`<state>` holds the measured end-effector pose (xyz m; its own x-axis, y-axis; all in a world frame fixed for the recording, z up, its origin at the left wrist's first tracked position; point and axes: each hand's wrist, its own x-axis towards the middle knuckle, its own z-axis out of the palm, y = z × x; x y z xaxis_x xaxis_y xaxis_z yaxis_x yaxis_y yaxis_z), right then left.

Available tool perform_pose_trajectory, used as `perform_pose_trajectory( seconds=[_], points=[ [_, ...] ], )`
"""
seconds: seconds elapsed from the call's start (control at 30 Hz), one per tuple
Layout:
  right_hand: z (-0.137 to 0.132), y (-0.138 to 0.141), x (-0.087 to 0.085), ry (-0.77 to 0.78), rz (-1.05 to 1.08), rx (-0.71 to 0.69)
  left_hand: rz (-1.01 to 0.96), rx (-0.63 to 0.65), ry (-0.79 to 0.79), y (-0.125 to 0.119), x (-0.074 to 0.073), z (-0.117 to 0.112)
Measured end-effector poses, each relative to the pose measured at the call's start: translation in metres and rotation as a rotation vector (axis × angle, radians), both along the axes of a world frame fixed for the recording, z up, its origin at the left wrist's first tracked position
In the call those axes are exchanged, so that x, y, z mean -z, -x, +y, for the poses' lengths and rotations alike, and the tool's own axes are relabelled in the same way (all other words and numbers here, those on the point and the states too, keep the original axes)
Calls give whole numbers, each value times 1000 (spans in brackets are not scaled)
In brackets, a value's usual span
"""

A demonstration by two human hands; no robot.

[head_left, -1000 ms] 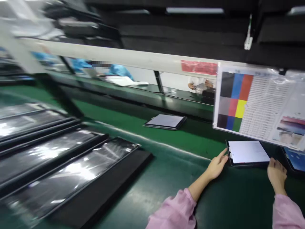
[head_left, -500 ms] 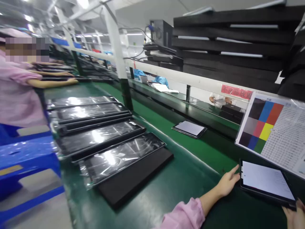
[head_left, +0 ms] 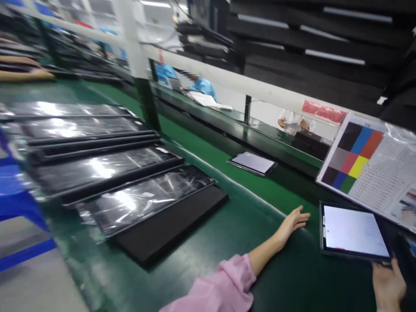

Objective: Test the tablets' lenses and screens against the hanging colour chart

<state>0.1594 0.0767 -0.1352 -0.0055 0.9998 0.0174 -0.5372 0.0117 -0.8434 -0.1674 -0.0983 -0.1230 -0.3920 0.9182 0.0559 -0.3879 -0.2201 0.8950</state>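
My left hand (head_left: 291, 225), in a pink sleeve, is stretched out over the green table with its fingers apart and nothing in them. A short gap separates it from a tablet (head_left: 354, 232) with a lit white screen and dark frame. My right hand (head_left: 388, 279) grips that tablet by its lower right corner, thumb at the edge and the other fingers partly hidden. Farther back, a second tablet (head_left: 252, 163), also lit white, lies on the green strip ahead of my left hand.
Several screen panels in clear film (head_left: 146, 199) lie in a row on black foam pads (head_left: 175, 225) at left. A colour chart sheet (head_left: 367, 169) leans behind the tablet. Black foam trays (head_left: 302, 73) are stacked above. A co-worker's arms (head_left: 26, 71) reach in at far left.
My left hand has let go of the tablet's left edge and moved left, fingers spreading. My right hand still holds the tablet. The view has turned right.
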Motion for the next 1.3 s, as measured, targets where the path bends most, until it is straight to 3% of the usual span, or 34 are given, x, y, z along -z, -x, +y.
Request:
perform_pose_trajectory(
  seconds=[0.17,0.33,0.43,0.53,0.67,0.83,0.97,1.13,1.3],
  points=[
    [3,7,4,121,47,165,-77,113,37,-22,-7,-41],
    [12,8,-3,155,7,202,-107,145,61,-32,-14,-51],
    [8,9,-13,185,-56,114,-86,109,63,-31,-14,-47],
    [-4,13,-22,227,-149,-70,-21,96,70,-33,-12,-47],
    [-28,22,-28,235,-272,-295,81,193,94,-42,-10,-55],
    [-49,26,-33,52,-294,-249,220,361,143,-59,-10,-68],
    [-70,15,-36,-43,-303,-219,398,242,161,-76,-7,-68],
    [-113,4,-28,-2,-314,-262,546,54,167,-89,-3,-58],
    [-149,13,-42,42,-288,-301,421,55,184,-89,-9,-56]
  ],
)
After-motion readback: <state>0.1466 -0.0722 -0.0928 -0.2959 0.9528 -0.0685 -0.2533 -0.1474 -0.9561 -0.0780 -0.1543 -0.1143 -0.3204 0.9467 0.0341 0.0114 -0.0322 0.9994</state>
